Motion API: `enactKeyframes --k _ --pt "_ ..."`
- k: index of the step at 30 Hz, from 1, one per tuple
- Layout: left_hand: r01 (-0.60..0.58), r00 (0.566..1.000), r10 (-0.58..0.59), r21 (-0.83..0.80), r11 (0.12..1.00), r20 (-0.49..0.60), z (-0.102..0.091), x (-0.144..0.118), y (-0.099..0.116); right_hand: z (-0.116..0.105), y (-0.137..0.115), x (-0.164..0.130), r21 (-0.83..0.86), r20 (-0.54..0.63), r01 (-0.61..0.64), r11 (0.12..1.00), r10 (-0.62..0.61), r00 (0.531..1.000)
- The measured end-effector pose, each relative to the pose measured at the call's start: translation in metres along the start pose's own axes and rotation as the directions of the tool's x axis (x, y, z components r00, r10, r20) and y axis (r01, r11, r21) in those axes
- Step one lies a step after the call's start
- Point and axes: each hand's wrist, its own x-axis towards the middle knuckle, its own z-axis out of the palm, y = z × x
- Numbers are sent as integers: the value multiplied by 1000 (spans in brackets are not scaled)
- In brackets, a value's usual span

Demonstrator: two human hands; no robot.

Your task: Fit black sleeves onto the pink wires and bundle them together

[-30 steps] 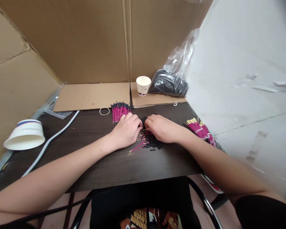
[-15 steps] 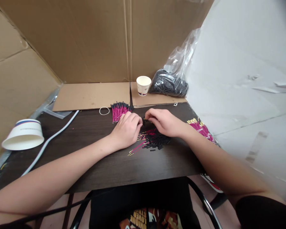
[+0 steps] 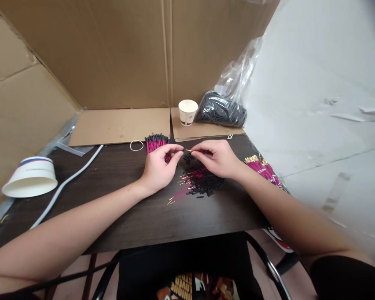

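Note:
My right hand (image 3: 219,159) pinches a thin wire, and its gold terminal (image 3: 187,150) sticks out to the left from the fingertips. Facing it, my left hand (image 3: 159,168) has thumb and forefinger drawn together; whatever they hold is too small to make out. A narrow gap separates the two hands. Below them lies a pile of short black sleeves (image 3: 207,182), with several pink wires (image 3: 181,193) with gold ends beside and under it. A few loose black sleeves (image 3: 187,158) lie under the fingertips. Behind my left hand is a bundle of pink wires with black ends (image 3: 156,142), partly covered.
Pink wires with gold ends (image 3: 265,171) are heaped beyond my right forearm. At the back stand a paper cup (image 3: 187,113) and a clear bag of black sleeves (image 3: 221,110). A white ring (image 3: 136,145), a pale cable (image 3: 69,179) and a tipped cup (image 3: 31,177) are at left.
My left hand has turned and raised its fingertips, opening its thumb side to view. The gold terminal now shows clearly between the hands. My right hand has barely moved.

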Motion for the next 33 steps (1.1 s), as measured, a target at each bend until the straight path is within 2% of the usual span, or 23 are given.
enactKeyframes --k 13,22,28,33 --pt "-36 999 36 27 999 11 -1 -1 5 0 1 0 -40 19 94 995 -93 996" --pt "-158 987 155 112 981 37 -3 -2 11 1 1 -2 81 34 21 997 -23 999" --pt "-235 972 232 135 963 44 -3 -2 13 4 0 -2 94 21 53 994 -55 998" --pt "-255 967 249 143 956 56 -4 -2 14 6 -1 -3 97 13 53 994 -55 998"
